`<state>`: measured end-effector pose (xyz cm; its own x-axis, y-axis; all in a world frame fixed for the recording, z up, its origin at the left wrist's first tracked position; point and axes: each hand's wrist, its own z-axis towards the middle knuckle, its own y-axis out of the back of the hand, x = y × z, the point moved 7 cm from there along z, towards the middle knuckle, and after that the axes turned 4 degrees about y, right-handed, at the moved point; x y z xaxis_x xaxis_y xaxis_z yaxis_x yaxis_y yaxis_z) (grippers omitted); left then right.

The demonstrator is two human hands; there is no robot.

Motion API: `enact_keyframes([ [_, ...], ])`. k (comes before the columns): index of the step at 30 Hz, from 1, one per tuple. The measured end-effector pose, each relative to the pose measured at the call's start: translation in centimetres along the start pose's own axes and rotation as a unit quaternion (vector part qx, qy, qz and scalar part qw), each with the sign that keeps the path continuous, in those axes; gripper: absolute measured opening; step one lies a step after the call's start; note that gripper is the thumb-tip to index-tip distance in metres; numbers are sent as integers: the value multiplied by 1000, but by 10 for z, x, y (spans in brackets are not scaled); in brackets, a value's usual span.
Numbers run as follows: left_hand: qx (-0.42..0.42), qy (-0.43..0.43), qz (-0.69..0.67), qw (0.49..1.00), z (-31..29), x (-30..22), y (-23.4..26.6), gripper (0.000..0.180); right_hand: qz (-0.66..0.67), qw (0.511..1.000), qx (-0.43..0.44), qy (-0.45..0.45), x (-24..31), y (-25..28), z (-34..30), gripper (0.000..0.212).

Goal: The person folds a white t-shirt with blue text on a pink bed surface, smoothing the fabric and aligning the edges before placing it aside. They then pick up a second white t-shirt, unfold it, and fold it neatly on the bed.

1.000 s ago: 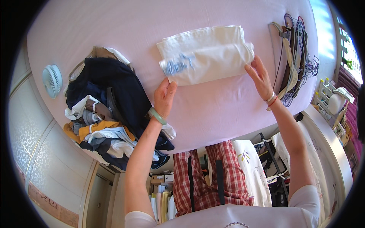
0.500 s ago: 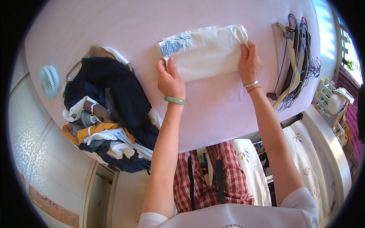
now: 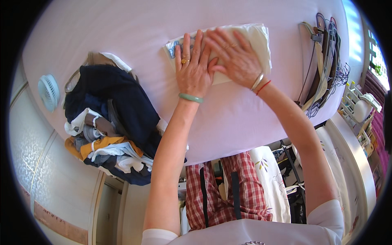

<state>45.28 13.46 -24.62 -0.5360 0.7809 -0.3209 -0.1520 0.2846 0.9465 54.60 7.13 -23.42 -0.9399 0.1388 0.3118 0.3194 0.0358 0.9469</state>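
Note:
A folded white garment [image 3: 259, 45] with blue lettering at its left end lies on a pale pink bed sheet [image 3: 220, 130]. My left hand [image 3: 194, 67] rests flat on its left part, fingers spread, and covers much of the lettering. Beside it my right hand [image 3: 237, 59] lies across the middle of the cloth, its fingers stretched out and a little smeared by motion. The two hands touch or nearly touch at the thumbs. Neither holds anything. What kind of garment it is cannot be made out.
A heap of clothes [image 3: 118, 110], mostly dark navy with orange, white and grey pieces, lies to the left. Past it stands a small light-blue fan [image 3: 49, 93]. A bundle of hangers [image 3: 326, 65] lies at the right. The bed's near edge faces my checked trousers [image 3: 241, 183].
Both hands have let go of the garment's lower corners and now lie flat on top of it. My right hand has moved left, toward the other hand.

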Motion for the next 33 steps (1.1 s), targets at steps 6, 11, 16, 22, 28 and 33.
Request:
enact_keyframes([
  [6, -9, 59, 1, 998, -9, 24, 2, 65, -27, 999, 4, -46, -13, 3, -9, 68],
  [11, -6, 61, -13, 998, -14, 41, 6, 70, -86, 987, -30, -128, -41, 10, -30, 65],
  [16, -55, 91, -80, 991, -23, 46, 18, 68, -97, 979, -39, -172, -88, 20, -81, 54],
  [22, -145, 285, -458, 829, -71, 89, 31, 49, 340, 846, -198, -360, -96, 29, -115, 51],
  [28, -11, 372, -478, 796, -68, 60, 10, 37, 411, 805, -117, -411, -79, 1, -104, 47],
  [33, 80, 441, -524, 724, -70, 69, 26, 35, 577, 693, -42, -431, -62, 13, -106, 40],
])
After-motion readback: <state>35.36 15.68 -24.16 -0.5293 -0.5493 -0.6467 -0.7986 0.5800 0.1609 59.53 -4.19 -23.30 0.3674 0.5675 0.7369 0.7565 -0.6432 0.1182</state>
